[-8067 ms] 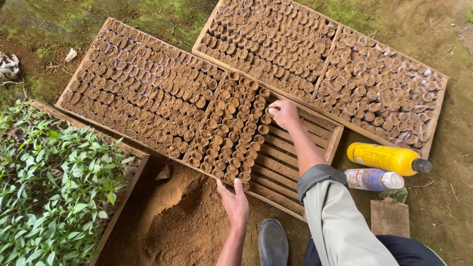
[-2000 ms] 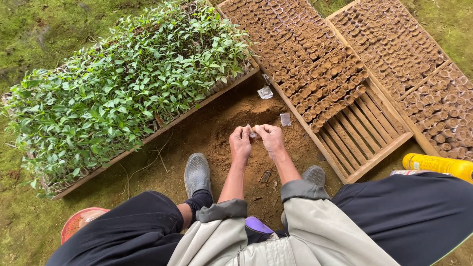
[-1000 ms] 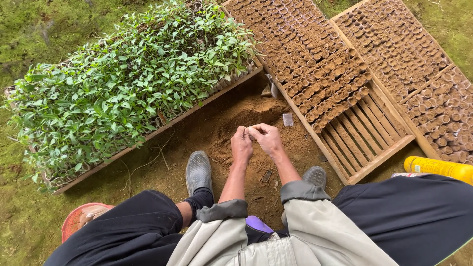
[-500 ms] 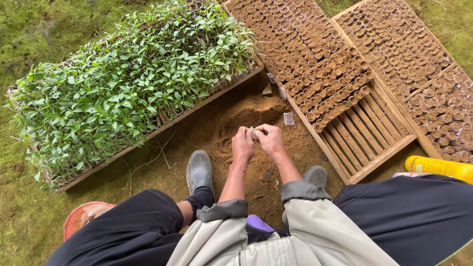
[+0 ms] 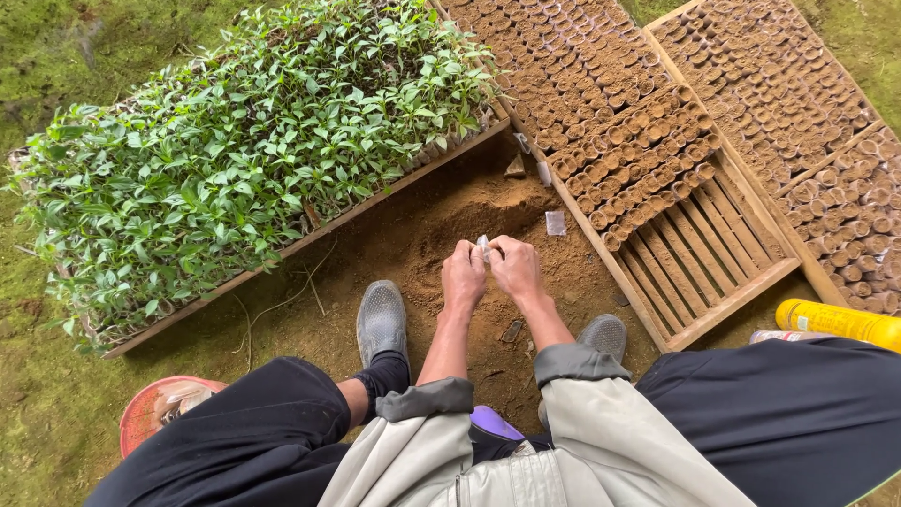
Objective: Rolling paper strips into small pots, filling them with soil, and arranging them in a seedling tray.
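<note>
Fingers [image 5: 481, 255] of both my hands pinch one small clear plastic sleeve [image 5: 483, 246] above the loose soil heap [image 5: 474, 211], unfilled as yet, while the wooden crate [image 5: 741, 293] is partly full of soil pots [image 5: 638, 169].

Soft, even daylight over my whole view, with no glare.

From my head camera the light falls diffuse from above: shadows are faint, only a dim patch under my legs and a darker hollow in the soil heap [image 5: 469, 216]. The seedling tray [image 5: 253, 160] reads bright and crisp, leaf edges sharp. My left hand [image 5: 464, 278] and right hand [image 5: 517, 270] are in focus with slight softness at the fingertips. The yellow bottle [image 5: 840, 319] carries a mild sheen. The wide lens bends the wooden tray [image 5: 727, 300] lines outward near the edges, and my dark trousers at the bottom lose detail.
</note>
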